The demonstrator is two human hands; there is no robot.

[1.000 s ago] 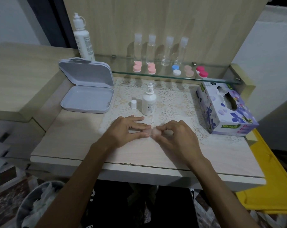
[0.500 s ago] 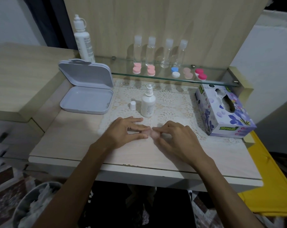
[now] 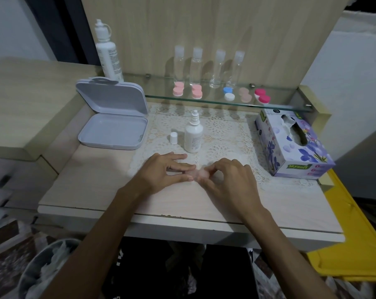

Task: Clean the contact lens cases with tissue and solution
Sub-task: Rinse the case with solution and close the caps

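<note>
Left hand [image 3: 161, 171] and right hand [image 3: 228, 180] pinching pale pink lens case [image 3: 199, 174], both grips closed

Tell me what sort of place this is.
Probably a home vanity or dressing table used for contact lens care: a glass shelf holding small coloured lens cases, a white solution bottle on a lace mat, and a floral tissue box.

Just 1 cam, head-worn, wide-angle, looking fwd & down over the table [image 3: 92, 190]. Hands sit close at 6 o'clock, glass shelf [image 3: 204, 101] further off at 12. No 2nd view to overlap.
</note>
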